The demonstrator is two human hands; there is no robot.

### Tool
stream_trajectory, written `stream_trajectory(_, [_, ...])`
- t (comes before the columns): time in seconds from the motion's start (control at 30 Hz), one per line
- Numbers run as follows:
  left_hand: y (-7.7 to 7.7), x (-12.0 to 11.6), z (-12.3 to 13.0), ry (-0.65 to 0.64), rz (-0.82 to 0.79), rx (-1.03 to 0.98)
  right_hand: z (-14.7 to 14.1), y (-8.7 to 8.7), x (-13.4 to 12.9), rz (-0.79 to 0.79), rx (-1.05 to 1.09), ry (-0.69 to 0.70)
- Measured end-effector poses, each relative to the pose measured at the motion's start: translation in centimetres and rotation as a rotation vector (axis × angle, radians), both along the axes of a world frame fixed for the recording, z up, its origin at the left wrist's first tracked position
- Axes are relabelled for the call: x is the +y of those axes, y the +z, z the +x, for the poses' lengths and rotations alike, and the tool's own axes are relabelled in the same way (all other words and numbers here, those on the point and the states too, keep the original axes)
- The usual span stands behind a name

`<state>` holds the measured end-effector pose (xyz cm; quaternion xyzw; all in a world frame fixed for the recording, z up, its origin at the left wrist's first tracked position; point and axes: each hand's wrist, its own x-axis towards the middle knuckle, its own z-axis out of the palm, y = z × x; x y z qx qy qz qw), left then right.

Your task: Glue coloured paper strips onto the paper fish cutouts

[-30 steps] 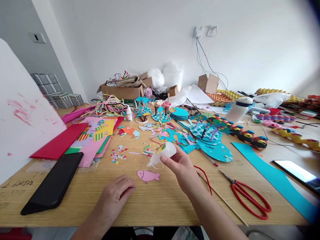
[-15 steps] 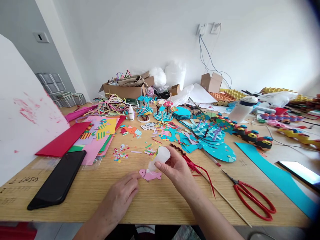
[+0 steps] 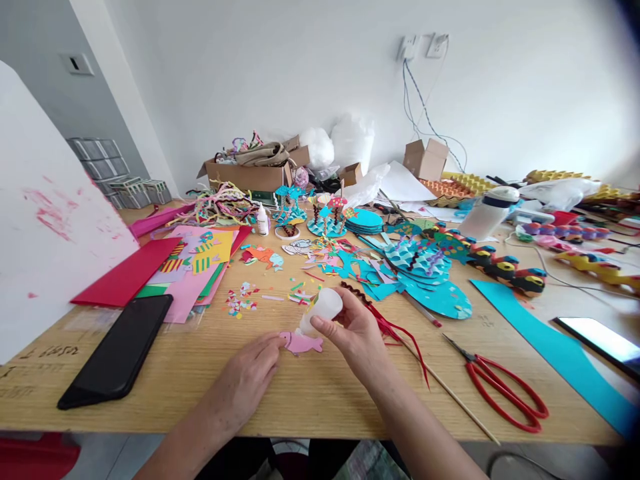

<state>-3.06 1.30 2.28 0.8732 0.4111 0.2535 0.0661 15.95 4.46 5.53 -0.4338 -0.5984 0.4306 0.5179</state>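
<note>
A pink paper fish [image 3: 304,343] lies flat on the wooden table, its head to the left and tail to the right. My left hand [image 3: 257,363] rests at its head, the bent fingers close together and their tips holding it against the table. Wrapped in my right hand [image 3: 353,330] is a white glue bottle [image 3: 324,308], tilted with its nozzle end down over the fish's upper edge. Whether the nozzle touches the paper I cannot tell.
Red-handled scissors [image 3: 500,387] and a thin wooden stick [image 3: 460,400] lie to the right. A black phone [image 3: 120,350] is at the left, near coloured paper sheets [image 3: 185,300]. Paper scraps [image 3: 243,300] and blue paper pieces [image 3: 433,293] spread beyond my hands.
The left fingertips have come onto the fish's head. The bottle stays tilted over the fish in my right hand. The whole view has shifted slightly.
</note>
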Motion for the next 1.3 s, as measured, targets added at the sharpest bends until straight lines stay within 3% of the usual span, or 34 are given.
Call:
stream_trajectory(0.47, [-0.3, 0.0, 0.0, -0.047, 0.167, 0.055, -0.6, 0.6, 0.2, 0.046, -0.158, 0.020])
stream_trajectory(1.3, [-0.2, 0.1, 0.1, -0.066, 0.174, 0.080, -2.0, 0.6, 0.8, 0.035, -0.143, 0.054])
